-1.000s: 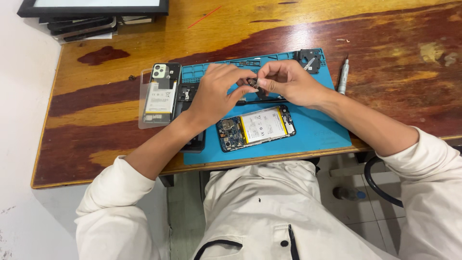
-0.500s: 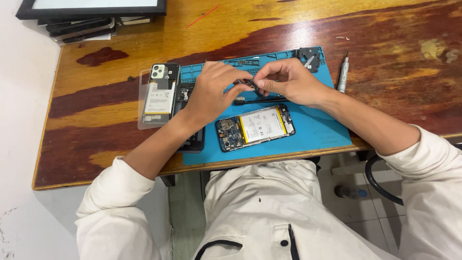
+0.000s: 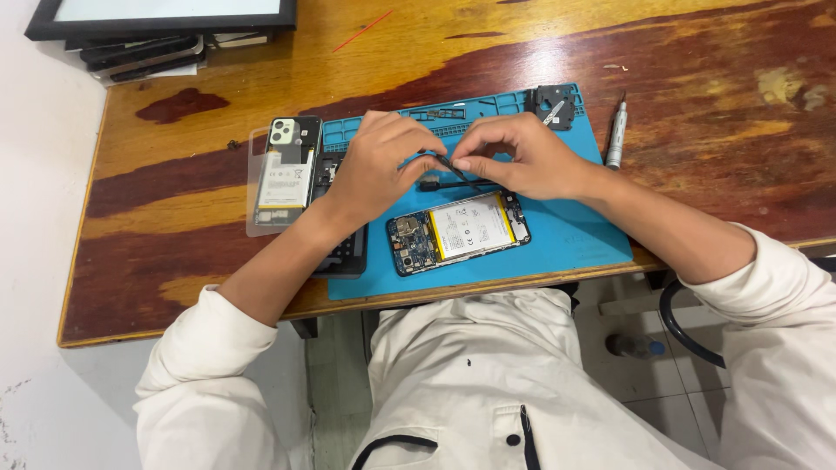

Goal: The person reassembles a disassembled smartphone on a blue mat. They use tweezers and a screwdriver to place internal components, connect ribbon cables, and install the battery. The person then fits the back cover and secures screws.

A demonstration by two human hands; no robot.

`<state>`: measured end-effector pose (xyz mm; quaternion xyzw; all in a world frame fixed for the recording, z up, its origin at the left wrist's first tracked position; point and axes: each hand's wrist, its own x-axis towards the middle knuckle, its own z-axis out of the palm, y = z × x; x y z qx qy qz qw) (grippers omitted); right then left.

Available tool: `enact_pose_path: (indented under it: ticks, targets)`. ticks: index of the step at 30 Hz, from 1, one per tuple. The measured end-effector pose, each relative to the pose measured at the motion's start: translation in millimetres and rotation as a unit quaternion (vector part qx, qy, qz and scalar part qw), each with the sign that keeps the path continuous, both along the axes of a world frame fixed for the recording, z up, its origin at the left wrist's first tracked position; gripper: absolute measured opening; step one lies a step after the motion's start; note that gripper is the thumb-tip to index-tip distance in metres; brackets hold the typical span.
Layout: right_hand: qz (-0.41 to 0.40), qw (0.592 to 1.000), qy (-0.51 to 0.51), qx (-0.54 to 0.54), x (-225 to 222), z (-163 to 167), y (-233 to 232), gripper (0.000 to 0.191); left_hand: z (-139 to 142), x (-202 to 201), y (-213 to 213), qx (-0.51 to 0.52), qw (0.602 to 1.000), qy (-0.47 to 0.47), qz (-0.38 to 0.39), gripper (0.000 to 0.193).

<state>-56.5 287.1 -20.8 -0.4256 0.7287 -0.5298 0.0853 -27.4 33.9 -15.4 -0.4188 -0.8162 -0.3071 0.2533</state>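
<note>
Pinching with both hands, you hold a thin dark tool, likely tweezers [image 3: 446, 164], over the blue repair mat [image 3: 575, 239]: your left hand [image 3: 376, 165] has thumb and fingertips closed on its left end, and your right hand [image 3: 522, 157] has fingertips clamped on the other end. Whether a small part sits between the tips you cannot tell from this view. Compared with a second ago, your hands have barely shifted; the fingertips have drawn a little closer together above the same spot on the mat. Just below your hands lies the opened phone [image 3: 460, 231], its battery and circuit board exposed, in the same place as before. To your left, a second phone back in a clear case [image 3: 283, 174] rests on the wooden table [image 3: 697, 70], partly beside the mat. A small screwdriver [image 3: 616, 135] lies just off the mat's right edge, and a black bracket piece [image 3: 555, 104] sits at the mat's upper right corner, both unmoved.
</note>
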Motion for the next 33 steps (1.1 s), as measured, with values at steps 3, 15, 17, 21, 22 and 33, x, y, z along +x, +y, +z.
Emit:
enact_pose_path:
  ticks: [3, 15, 17, 21, 22, 33]
  targets:
    - [-0.01, 0.996, 0.084, 0.028, 1.9, 4.4, 0.9, 0.01, -0.6, -0.4, -0.2, -0.007, 1.0, 0.0, -0.006, 0.015]
    - [-0.005, 0.991, 0.132, 0.037, 4.3, 7.8, 0.3, 0.01, -5.1, -1.2, -0.7, -0.032, 0.999, 0.0, -0.01, 0.015]
    - [-0.006, 0.992, 0.117, 0.042, 4.2, 7.2, 0.8, 0.01, -4.8, -0.8, -0.3, -0.037, 0.999, -0.004, -0.01, 0.014]
    - [-0.014, 0.993, 0.107, 0.048, 3.7, 4.6, 0.7, 0.007, -3.3, 0.5, 0.2, -0.032, 0.999, -0.012, -0.021, 0.015]
    - [-0.013, 0.994, 0.104, 0.043, 3.3, 4.0, 0.9, 0.007, -3.0, 0.8, 0.2, -0.032, 0.999, -0.015, -0.021, 0.015]
    - [0.019, 0.996, 0.087, 0.032, 1.7, 5.0, 1.4, 0.012, -5.7, -1.5, -1.0, -0.026, 0.999, -0.033, -0.023, 0.017]
